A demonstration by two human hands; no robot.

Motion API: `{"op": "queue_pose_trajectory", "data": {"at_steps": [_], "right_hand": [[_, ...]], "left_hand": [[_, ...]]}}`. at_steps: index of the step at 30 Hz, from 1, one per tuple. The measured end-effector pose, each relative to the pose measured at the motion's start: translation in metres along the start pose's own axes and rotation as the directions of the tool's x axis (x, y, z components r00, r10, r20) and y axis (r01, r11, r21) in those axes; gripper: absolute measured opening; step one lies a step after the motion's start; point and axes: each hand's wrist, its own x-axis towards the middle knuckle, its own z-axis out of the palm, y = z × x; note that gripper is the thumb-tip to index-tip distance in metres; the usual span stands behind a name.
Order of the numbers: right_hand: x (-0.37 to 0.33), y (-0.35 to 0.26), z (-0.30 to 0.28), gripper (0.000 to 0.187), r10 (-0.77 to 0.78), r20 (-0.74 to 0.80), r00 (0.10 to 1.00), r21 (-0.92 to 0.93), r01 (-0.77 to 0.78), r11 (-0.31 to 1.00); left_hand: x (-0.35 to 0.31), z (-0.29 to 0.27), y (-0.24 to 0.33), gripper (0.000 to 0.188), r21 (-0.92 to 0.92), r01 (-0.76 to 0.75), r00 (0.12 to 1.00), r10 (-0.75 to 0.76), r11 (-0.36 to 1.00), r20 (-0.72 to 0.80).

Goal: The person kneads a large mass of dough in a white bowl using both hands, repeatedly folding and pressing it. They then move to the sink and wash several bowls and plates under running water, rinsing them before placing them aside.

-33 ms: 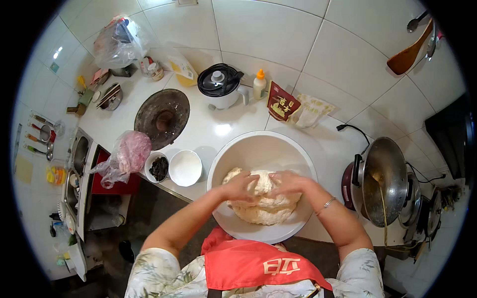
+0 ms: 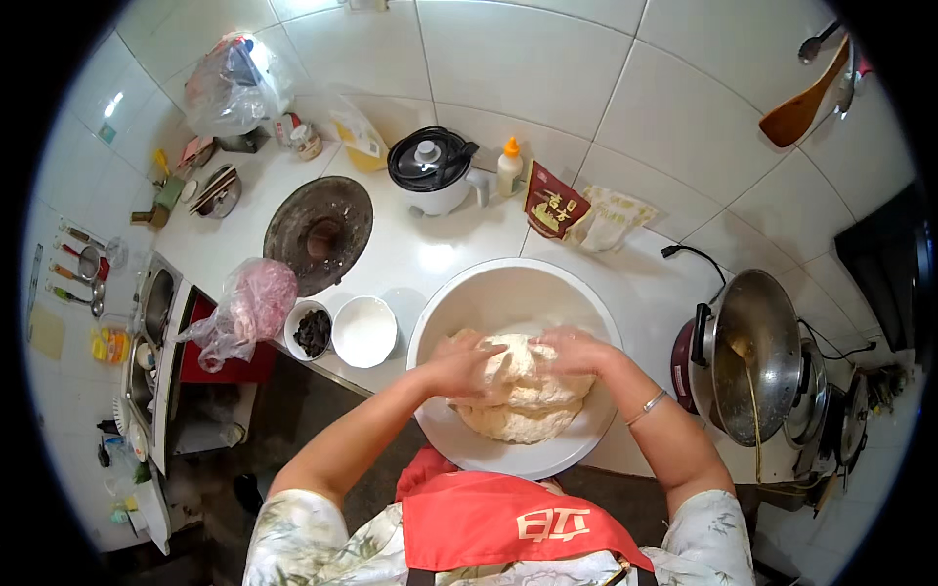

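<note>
A large lump of pale, rough dough [image 2: 523,415] lies in a wide white basin [image 2: 445,293] in front of me. At its left side is my left hand [image 2: 459,366], fingers spread against the dough and somewhat blurred. My right hand [image 2: 572,352] is over the right part of the dough, its fingers also apart and smeared by motion. Between the hands the dough rises in an uneven hump. My fingertips touch its upper part, and some are hard to make out. A bracelet [image 2: 647,406] circles my right wrist.
Left of the basin stand a white bowl [image 2: 364,332], a small bowl of dark pieces [image 2: 313,332] and a plastic bag of pink meat [image 2: 259,293]. Behind are a dark round lid [image 2: 318,234], a lidded pot [image 2: 435,186], a bottle [image 2: 510,168] and packets [image 2: 554,202]. A metal wok [image 2: 752,352] sits right.
Both hands have shifted slightly over the dough, the left one a little to the left. The upper dough between them has changed shape a little. Everything around the basin stays put.
</note>
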Motion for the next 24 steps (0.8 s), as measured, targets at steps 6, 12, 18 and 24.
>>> {"op": "queue_pose_trajectory", "data": {"at_steps": [6,12,18,24], "right_hand": [[0.064,-0.016,0.108,0.039,0.288,-0.313,0.905,0.399,-0.15,0.904],[0.029,-0.037,0.062,0.027,0.167,0.388,0.907,0.898,-0.413,0.155],[-0.011,-0.03,0.067,0.032,0.432,0.198,0.88,0.367,-0.475,0.8],[-0.01,-0.048,0.105,0.036,0.522,-0.125,0.844,0.201,-0.493,0.846]], "left_hand": [[0.003,0.074,-0.003,0.103,0.123,0.113,0.985,-0.094,0.986,-0.145],[0.009,0.048,-0.017,0.088,-0.079,0.083,0.996,-0.08,0.993,0.039],[0.052,0.043,-0.041,0.036,-0.255,0.175,0.978,-0.198,0.951,-0.069],[0.054,0.067,-0.02,0.035,-0.23,0.328,0.916,-0.368,0.916,-0.162]]}}
